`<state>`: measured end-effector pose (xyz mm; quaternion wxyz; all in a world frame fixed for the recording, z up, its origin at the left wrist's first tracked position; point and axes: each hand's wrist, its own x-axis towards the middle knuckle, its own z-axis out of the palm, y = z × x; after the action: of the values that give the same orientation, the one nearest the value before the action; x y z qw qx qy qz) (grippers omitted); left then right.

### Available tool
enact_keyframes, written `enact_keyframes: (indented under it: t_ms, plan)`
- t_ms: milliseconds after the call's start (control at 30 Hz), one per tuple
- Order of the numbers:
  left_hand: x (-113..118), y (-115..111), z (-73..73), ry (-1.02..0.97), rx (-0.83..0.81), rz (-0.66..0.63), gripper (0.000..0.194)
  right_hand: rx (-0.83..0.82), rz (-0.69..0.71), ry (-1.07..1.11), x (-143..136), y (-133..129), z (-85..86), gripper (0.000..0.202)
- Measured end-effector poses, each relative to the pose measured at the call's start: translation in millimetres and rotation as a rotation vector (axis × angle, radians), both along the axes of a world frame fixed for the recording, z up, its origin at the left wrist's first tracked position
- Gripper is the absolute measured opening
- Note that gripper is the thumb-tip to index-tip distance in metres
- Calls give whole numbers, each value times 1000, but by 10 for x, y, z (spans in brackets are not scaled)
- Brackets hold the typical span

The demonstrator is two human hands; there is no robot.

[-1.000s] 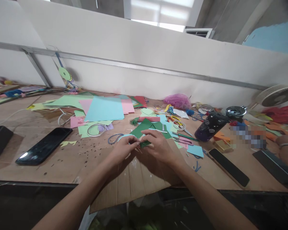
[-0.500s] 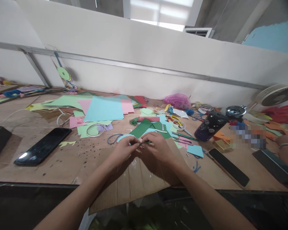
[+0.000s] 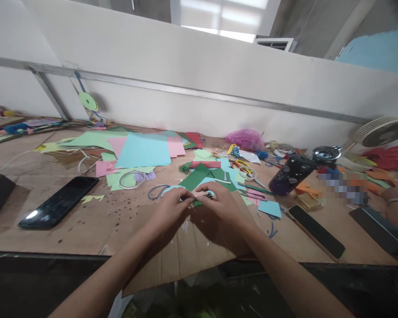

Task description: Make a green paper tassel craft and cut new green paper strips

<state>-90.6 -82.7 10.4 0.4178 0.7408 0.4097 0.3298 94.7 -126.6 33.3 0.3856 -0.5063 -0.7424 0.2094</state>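
Just below the middle of the frame, the person's left hand [image 3: 177, 202] and right hand [image 3: 220, 201] meet, thumbs and forefingers pinching a small fringed green paper piece [image 3: 198, 203] between them; fingers hide much of it. Beneath them, a cardboard sheet [image 3: 185, 256] reaches toward the bottom edge. Just above lie dark green sheets [image 3: 194, 177] and a red paper roll [image 3: 206, 164]. Farther out, a light blue sheet [image 3: 144, 150] lies left of centre, a black phone [image 3: 58, 203] lower left, and a dark tumbler [image 3: 290, 176] at right.

held piece [image 3: 198, 203]: green, seemingly | large sheet [image 3: 144, 151]: light blue | bottle [image 3: 289, 176]: black-to-purple, pale motifs | bag [image 3: 245, 140]: pink
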Motion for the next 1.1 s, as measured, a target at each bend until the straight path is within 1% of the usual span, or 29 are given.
enact_keyframes:
  t_ms: [200,367,600,733,900,1100]
  plan:
    - [2,-27,38,45,9,18,14,-68,-15,-1,-24,33,-50,5]
    - [3,-24,33,27,-32,-3,16,-108,-25,20,-37,35,-35,9]
    - [-3,-16,2,6,-80,-38,18,-60,-45,15,-45,51,-95,11]
    - [-1,-17,-2,4,-94,-42,18,-66,-33,7,-40,50,-93,12]
    - [1,-7,-30,2,-94,-36,20,-52,-5,14,-26,41,-85,6]
    - [-15,6,-56,11,-112,-52,22,32,-1,-25,-12,63,-160,10]
